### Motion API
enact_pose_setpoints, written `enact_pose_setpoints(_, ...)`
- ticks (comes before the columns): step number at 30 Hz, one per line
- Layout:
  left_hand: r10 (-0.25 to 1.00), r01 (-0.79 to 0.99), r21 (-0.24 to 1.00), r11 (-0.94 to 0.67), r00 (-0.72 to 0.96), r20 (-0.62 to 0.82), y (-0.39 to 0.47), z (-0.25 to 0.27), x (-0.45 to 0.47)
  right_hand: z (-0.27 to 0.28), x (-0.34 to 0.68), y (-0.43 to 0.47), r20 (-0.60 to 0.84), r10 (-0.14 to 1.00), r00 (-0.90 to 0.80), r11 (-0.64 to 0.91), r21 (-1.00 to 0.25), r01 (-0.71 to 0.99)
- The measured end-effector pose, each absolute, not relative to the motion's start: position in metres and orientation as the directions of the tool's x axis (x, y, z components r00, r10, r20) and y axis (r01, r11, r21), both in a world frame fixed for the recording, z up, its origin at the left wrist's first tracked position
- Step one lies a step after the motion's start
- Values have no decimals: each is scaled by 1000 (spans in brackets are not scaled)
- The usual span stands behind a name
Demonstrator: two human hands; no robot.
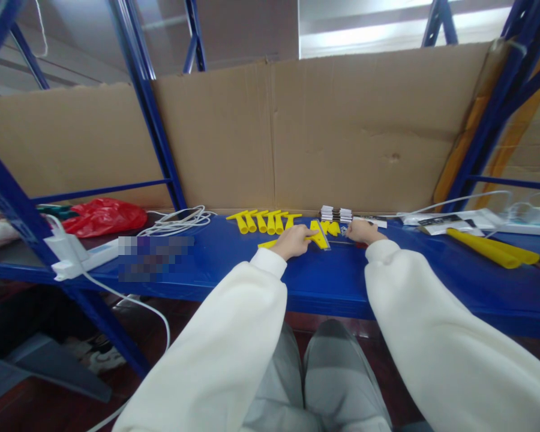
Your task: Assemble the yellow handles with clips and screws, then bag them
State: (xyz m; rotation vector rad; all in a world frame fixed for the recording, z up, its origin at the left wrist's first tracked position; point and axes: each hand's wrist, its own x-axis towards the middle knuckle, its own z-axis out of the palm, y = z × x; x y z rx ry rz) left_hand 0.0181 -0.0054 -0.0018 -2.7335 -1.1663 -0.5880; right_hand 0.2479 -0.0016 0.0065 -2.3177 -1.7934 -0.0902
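My left hand [292, 241] is closed around the handle of a yellow scraper [318, 237], whose head with a clear, straight edge points right. My right hand [363, 231] is closed, fingertips down by a few small metal pieces [343, 230] that look like screws. Under its palm shows a bit of red and a thin shaft, apparently a screwdriver [361, 245], mostly hidden by the hand. Small yellow parts [330, 228] lie between the hands. Behind them sits a stack of white-and-black packs [336, 213]. A row of several yellow scraper handles [262, 222] lies left of my left hand.
The blue shelf [225, 264] has a cardboard sheet [342, 132] behind it. At left are a red plastic bag [108, 217], coiled white cable [180, 222] and a power strip [87, 258]. Long yellow tubes [486, 247] and plastic packets [452, 222] lie at right.
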Motion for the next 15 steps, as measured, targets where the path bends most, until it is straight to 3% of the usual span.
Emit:
enact_pose_setpoints(5,664,709,46,-704,633,398,-5,-2,18,1,262,6,148,955,257,-218,-241,946)
enact_pose_setpoints(15,656,708,22,-706,642,398,-3,-4,18,-7,272,18,177,972,153,-88,-329,940)
